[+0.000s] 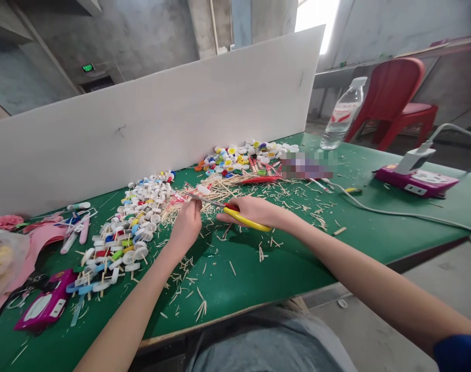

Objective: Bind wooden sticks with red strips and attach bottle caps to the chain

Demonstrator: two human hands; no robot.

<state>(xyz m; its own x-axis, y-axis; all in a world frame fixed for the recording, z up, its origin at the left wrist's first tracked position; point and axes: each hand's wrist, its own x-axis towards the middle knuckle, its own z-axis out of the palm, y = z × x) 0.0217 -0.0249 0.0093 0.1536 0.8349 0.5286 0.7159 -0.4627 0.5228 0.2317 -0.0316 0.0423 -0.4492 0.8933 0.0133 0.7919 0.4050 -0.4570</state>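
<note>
My right hand [254, 211] is closed on a pair of scissors [246, 219] with yellow and red handles; the blades point left toward my other hand. Beside the blades, my left hand [188, 222] is closed in a pinch, and what its fingers hold is too small to make out. A white bottle cap [203, 190] shows just beyond those fingertips. Behind both hands spreads a heap of thin wooden sticks [223, 183]. To the left lies a long pile of bottle caps [140, 222], several with sticks in them. Cut stick pieces are strewn beneath my hands.
Another heap of coloured caps [231, 159] lies against the white board [161, 124]. A red-handled tool [260, 180] rests on the sticks. Purple packs [417, 180] with a charger, a white cable [394, 212] and a water bottle [343, 116] stand right. Pink material [45, 237] lies left.
</note>
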